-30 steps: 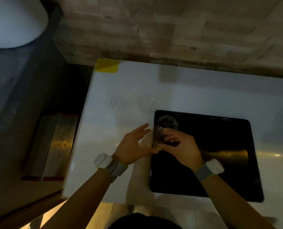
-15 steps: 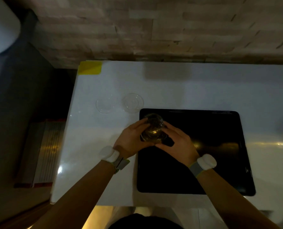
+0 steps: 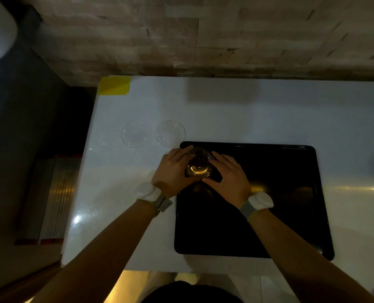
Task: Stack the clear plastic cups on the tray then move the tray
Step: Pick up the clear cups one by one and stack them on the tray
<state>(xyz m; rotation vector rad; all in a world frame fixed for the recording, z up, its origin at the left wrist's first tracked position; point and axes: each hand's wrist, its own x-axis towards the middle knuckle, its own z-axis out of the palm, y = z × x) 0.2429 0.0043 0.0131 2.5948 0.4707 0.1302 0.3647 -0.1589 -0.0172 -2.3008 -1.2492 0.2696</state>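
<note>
A black tray [image 3: 269, 204] lies on the white table. At its far left corner stands a stack of clear plastic cups [image 3: 199, 164], seen from above. My left hand [image 3: 173, 171] wraps the stack from the left and my right hand [image 3: 227, 174] from the right, both touching it. Two more clear cups stand on the table left of the tray: one [image 3: 135, 134] farther left, one [image 3: 170, 132] close to the tray's corner. How many cups are in the stack is not visible.
The white table [image 3: 247, 110] backs onto a brick wall [image 3: 203, 36]. A yellow tape patch [image 3: 115, 85] marks the far left corner. The table's left edge drops to a dark floor with a ribbed metal object [image 3: 50, 197].
Both hands carried the held cup from the tray's left edge onto the cup standing at the tray's far corner; they now hold the joined stack there. The camera view shifted slightly.
</note>
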